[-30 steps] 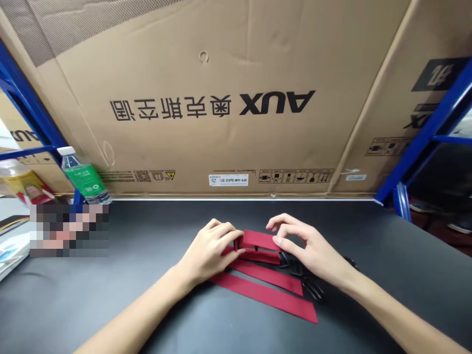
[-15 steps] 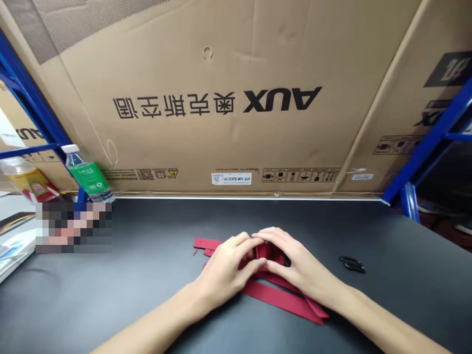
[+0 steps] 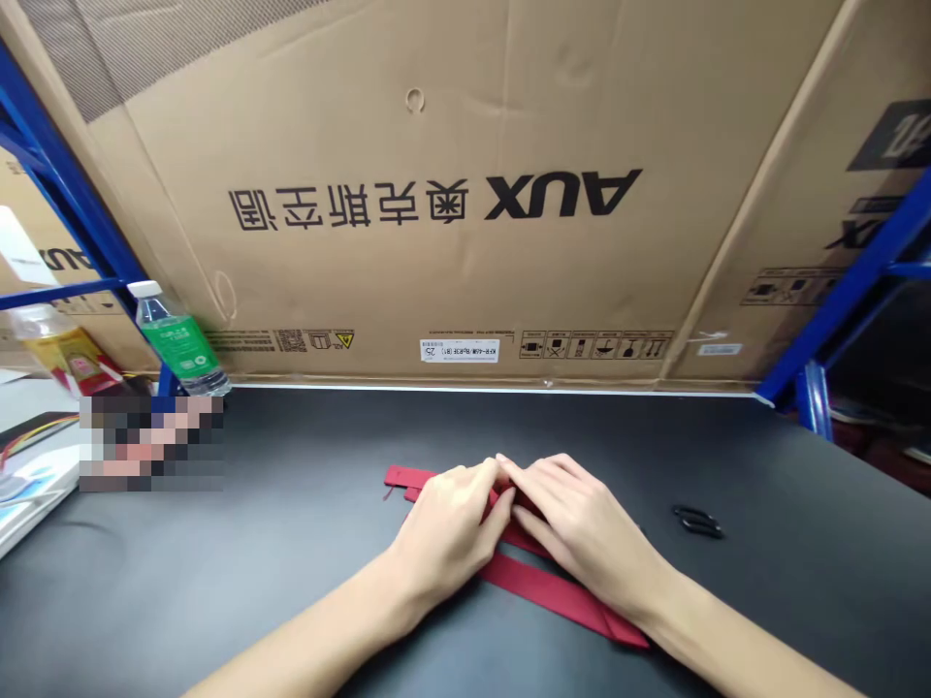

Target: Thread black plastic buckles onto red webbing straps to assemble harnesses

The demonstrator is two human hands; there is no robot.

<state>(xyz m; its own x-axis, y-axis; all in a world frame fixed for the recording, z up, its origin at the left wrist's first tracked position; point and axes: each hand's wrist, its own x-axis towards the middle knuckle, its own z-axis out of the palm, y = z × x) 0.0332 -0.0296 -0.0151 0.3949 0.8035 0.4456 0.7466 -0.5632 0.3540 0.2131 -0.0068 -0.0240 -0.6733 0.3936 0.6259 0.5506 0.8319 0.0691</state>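
Observation:
Red fabric strips [image 3: 545, 587] lie on the dark table, running from upper left to lower right beneath both hands. My left hand [image 3: 455, 528] is closed on the red fabric, its thumb and fingers bent together near the middle. Against its fingertips, my right hand [image 3: 571, 519] is closed on the same fabric, thumb below and fingers above. The part of the fabric between the fingertips is mostly hidden. A black buckle-like piece [image 3: 698, 522] rests on the table to the right of my right hand.
A large cardboard box [image 3: 465, 271] stands along the back edge of the dark table [image 3: 291, 465]. Blue metal frames [image 3: 844, 291] rise at both sides. A green-labelled bottle [image 3: 178, 339] and a yellow-labelled bottle [image 3: 69, 354] are at the left, near a blurred-out patch.
My right hand's fingers have closed in over the fabric and toward my left hand, covering the red folds and dark bit that showed between them. The view has shifted slightly.

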